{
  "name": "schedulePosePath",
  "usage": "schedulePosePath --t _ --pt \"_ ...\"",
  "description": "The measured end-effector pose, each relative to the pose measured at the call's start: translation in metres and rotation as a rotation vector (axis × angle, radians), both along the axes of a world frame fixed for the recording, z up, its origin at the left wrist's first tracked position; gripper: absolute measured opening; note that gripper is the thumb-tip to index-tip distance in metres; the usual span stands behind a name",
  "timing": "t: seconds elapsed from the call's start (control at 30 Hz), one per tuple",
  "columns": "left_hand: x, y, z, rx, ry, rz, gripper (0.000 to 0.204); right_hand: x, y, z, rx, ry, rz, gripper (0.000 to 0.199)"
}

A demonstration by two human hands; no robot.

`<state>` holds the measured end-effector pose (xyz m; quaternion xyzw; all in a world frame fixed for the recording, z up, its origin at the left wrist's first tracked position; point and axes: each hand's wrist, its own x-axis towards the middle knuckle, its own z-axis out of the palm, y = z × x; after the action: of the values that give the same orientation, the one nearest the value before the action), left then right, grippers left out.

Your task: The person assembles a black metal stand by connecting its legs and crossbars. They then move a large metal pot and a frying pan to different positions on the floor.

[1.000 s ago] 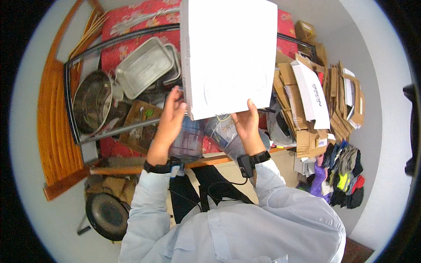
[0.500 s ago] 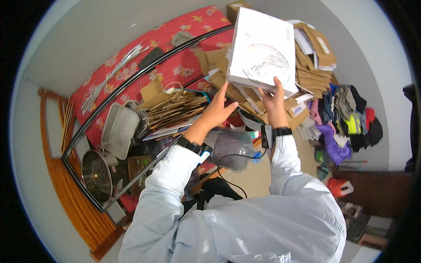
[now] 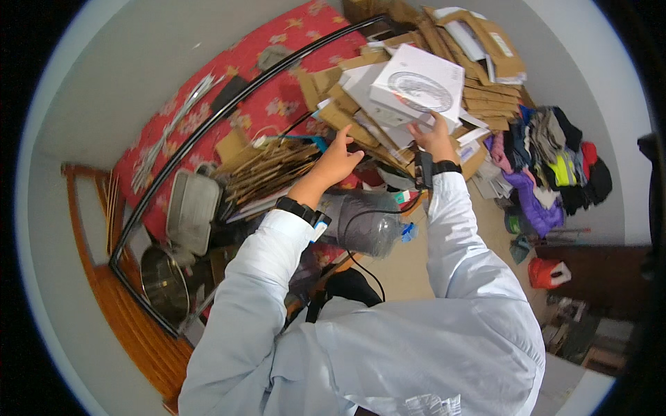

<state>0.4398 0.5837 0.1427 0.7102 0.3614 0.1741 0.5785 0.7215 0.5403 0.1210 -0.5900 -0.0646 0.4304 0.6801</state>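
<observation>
A white cardboard box (image 3: 420, 82) with a round line drawing on its top lies tilted over the cardboard heap. At its near edge is my right hand (image 3: 437, 140), fingers bent over the rim and thumb below, gripping it. My left hand (image 3: 337, 161) is apart from the box on the left, fingers spread and holding nothing. Beneath that hand is a stack of folded cardboard (image 3: 274, 170). A large clear plastic bottle (image 3: 368, 225) with a blue cap lies below and between my forearms.
Flattened cartons (image 3: 492, 100) are piled at the back right, beside heaped clothes (image 3: 548, 163). A black bent frame (image 3: 187, 145) crosses the red floral bedding (image 3: 277, 107). At left are a metal pot (image 3: 165, 283), a plastic tub (image 3: 191, 211) and a wooden headboard (image 3: 121, 315). A red bag (image 3: 544, 272) is at right.
The white box has gone down and away from me onto the cardboard heap, my right hand staying at its near edge. My left hand has drawn away from it, slightly down and left.
</observation>
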Motion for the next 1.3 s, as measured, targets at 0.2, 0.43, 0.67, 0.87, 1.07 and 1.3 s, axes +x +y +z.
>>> schedulePosePath --t 0.2,0.43,0.67,0.87,1.07,1.3 --pt "-0.167 -0.015 -0.061 -0.183 -0.317 0.512 0.033 -0.107 -0.01 -0.035 0.068 0.208 -0.29 0.028" --pt "-0.374 -0.112 -0.148 -0.296 -0.055 1.218 0.025 -0.325 -0.066 -0.115 -0.146 0.552 0.536 0.016" --pt "-0.438 -0.195 -0.242 -0.547 -0.04 1.357 0.021 -0.48 -0.077 -0.213 -0.578 0.405 0.891 0.036" --pt "-0.441 -0.236 -0.339 -0.665 0.184 1.281 0.029 -0.55 -0.065 -0.305 -0.437 -0.333 1.292 0.035" --pt "-0.422 -0.268 -0.431 -0.467 0.451 1.204 0.04 -0.553 -0.037 -0.375 -0.242 -1.386 1.488 0.048" --pt "-0.408 -0.258 -0.472 -0.408 0.615 1.199 0.05 -0.539 0.02 -0.41 0.014 -1.846 1.322 0.052"
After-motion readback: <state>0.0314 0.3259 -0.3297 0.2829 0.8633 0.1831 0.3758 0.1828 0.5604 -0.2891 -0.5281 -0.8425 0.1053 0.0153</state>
